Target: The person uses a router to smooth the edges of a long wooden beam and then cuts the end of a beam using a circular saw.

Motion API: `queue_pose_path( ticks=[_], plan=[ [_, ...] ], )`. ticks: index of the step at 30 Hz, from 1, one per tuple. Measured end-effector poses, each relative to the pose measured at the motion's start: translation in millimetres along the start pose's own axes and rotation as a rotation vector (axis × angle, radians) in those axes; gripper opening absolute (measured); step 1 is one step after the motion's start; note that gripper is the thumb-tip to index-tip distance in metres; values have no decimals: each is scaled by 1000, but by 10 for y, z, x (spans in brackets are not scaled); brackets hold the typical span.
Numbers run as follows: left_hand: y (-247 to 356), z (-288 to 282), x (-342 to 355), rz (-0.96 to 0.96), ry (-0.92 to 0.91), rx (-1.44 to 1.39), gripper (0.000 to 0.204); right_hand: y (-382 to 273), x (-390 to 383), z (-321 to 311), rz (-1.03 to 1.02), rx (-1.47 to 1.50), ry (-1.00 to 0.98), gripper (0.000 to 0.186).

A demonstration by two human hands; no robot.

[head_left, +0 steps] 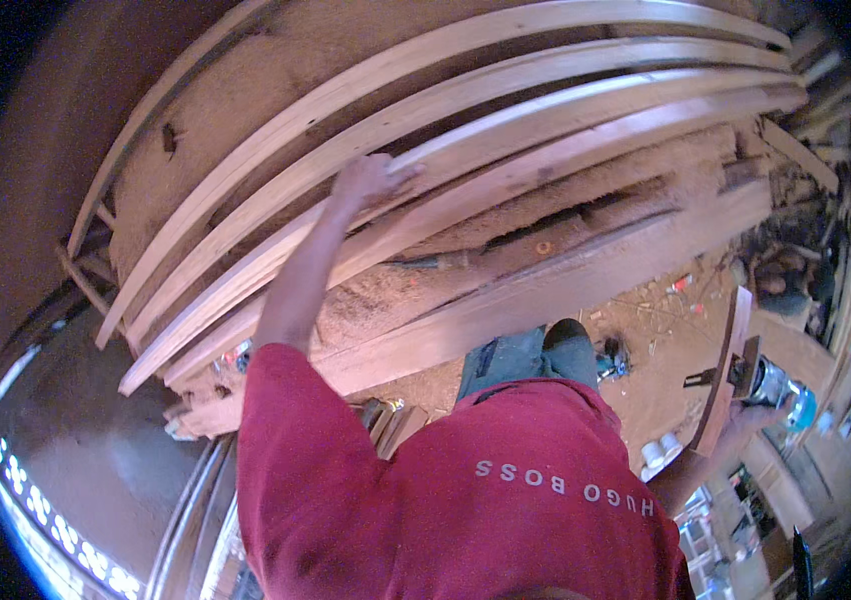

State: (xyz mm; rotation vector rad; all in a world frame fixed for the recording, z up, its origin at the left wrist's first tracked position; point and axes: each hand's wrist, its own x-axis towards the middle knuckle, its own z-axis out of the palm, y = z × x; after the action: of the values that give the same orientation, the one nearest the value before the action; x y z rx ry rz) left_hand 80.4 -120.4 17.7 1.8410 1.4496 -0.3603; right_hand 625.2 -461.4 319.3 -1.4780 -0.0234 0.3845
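Several long pale wooden beams [545,112] lie side by side across a workbench, their lines bent by the lens. My left hand [367,180] reaches over to one of the middle beams and grips its upper edge, its fingers slightly blurred. Off to the right, my right hand [742,422] is closed round a router-like power tool [770,385] with a grey body and a teal end. A flat wooden plate [724,370] is fixed across the tool's other end. The tool is held in the air, apart from the beams.
A thick, rough plank [545,300] forms the bench's near edge, with a dark slot behind it. Sawdust [345,310] covers the surface. Wood scraps [835,150] are piled at the far right, and litter [680,285] lies on the floor near my feet.
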Motion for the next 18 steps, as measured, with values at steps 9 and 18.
queue_pose_path(
  ticks=[9,18],
  plan=[
    [169,-843,-282,80,3,-11,81,101,-132,-95,1,22,27,51],
    [448,-758,-787,174,14,-248,64,286,53,-254,-81,257,38,44]
  ],
)
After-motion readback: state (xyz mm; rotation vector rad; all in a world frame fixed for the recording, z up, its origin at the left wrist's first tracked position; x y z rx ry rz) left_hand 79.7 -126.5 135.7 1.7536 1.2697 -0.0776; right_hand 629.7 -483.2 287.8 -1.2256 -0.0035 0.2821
